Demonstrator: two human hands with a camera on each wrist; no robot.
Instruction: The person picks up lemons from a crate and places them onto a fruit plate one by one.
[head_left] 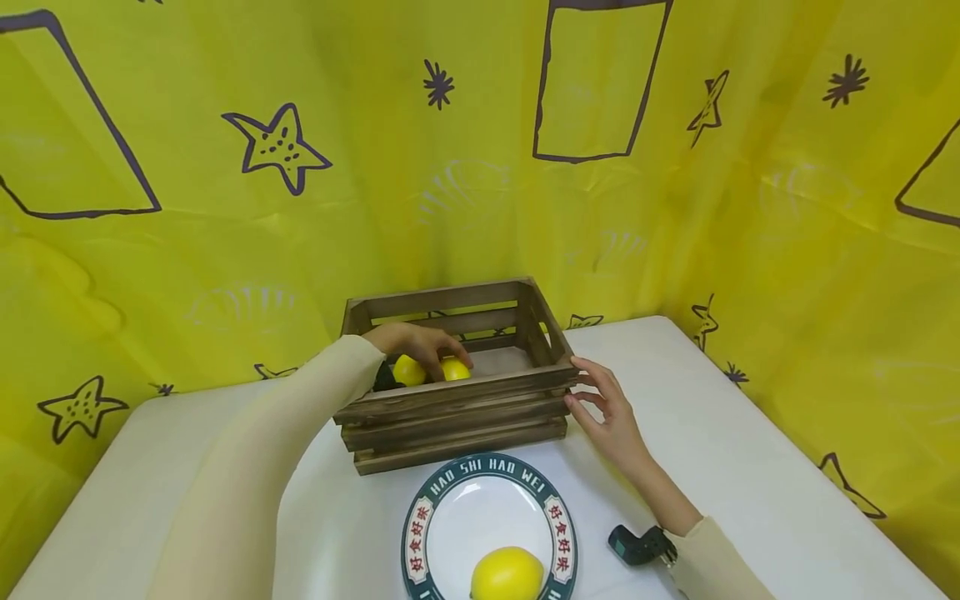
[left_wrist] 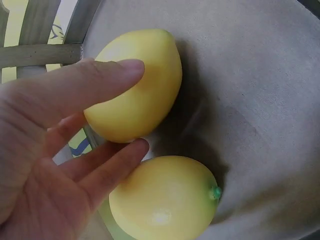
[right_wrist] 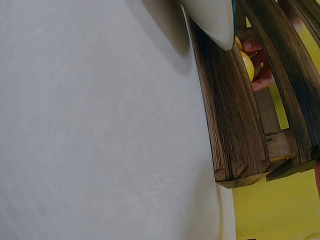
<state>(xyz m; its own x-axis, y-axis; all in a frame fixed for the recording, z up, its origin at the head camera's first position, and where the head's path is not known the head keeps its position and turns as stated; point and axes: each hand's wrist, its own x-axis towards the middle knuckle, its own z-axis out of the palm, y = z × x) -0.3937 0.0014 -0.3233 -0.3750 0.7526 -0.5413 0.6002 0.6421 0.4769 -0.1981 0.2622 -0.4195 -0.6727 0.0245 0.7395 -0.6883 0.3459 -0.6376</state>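
Inside a brown slatted wooden crate, my left hand holds a lemon between thumb and fingers. The left wrist view shows the thumb lying across this held lemon, with fingers curled at its other side. A second lemon, with a green stem end, lies right beside those fingers; the head view shows that second lemon by the left wrist. My right hand grips the crate's front right corner, index fingertip at the top rim and thumb lower down. The right palm is out of the right wrist view.
A white plate with a dark green lettered rim stands in front of the crate, a lemon on it. All stand on a white table. A yellow printed curtain hangs close behind the crate and along the sides.
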